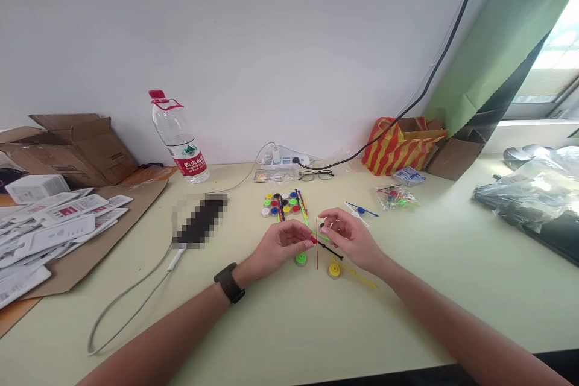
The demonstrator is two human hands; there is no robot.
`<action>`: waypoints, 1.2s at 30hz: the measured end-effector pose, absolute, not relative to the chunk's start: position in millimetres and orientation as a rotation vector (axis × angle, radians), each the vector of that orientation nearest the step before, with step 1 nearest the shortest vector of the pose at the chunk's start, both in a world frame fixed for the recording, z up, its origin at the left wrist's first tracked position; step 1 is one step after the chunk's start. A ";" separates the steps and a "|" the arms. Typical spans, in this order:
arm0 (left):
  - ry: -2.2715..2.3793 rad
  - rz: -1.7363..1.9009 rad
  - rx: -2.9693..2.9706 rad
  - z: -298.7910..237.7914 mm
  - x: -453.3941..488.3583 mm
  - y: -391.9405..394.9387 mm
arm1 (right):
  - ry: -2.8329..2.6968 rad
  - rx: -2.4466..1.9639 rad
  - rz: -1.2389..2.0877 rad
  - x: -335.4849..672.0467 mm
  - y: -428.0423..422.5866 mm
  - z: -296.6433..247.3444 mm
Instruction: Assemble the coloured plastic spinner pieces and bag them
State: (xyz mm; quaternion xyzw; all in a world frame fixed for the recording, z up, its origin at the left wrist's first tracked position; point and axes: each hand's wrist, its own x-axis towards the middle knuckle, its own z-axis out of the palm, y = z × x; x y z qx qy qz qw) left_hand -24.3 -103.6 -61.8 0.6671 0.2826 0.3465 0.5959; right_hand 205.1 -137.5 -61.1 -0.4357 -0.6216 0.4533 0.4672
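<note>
My left hand (283, 247) is closed, pinching a small red plastic piece (313, 240) at its fingertips. A thin red stick (317, 256) stands upright right beside that piece. Facing it, my right hand (348, 235) has its fingers curled, with a small black piece (322, 226) between thumb and forefinger. Below the hands lie a black arrow-tipped stick (332, 251), a green disc (301, 259), a yellow disc (334, 269) and a yellow arrow-tipped stick (362, 280). Part of a light green piece is hidden behind my fingers.
Rows of coloured discs (284, 196) and sticks (301, 205) lie beyond my hands. A blue-and-white piece (360, 210) and a bagged set (395, 197) are to the right. Glasses (315, 175), a power strip (284, 158) and a large water bottle (181, 139) stand farther back.
</note>
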 end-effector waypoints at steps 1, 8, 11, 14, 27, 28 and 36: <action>0.666 0.830 1.537 -63.0 -24.2 -102.4 | -1.523 -1.056 1.101 205.3 -138.3 -60.5; 0.714 0.876 1.469 -63.7 -26.0 -98.7 | -1.597 -0.945 1.039 203.5 -149.5 -52.1; 0.705 0.861 1.453 -62.4 -26.0 -99.5 | -1.640 -0.930 0.860 201.1 -153.1 -51.8; 0.694 0.843 1.457 -61.6 -26.0 -99.8 | -1.725 -0.934 0.650 201.3 -153.6 -54.8; 0.676 0.846 1.448 -55.8 -25.1 -100.0 | -1.755 -1.079 0.870 209.2 -147.5 -50.0; 0.674 0.847 1.449 -56.0 -25.1 -100.1 | -1.761 -1.068 0.860 207.7 -147.4 -51.7; 0.676 0.804 1.478 -55.3 -24.5 -103.8 | -1.876 -1.042 0.961 199.8 -151.9 -60.8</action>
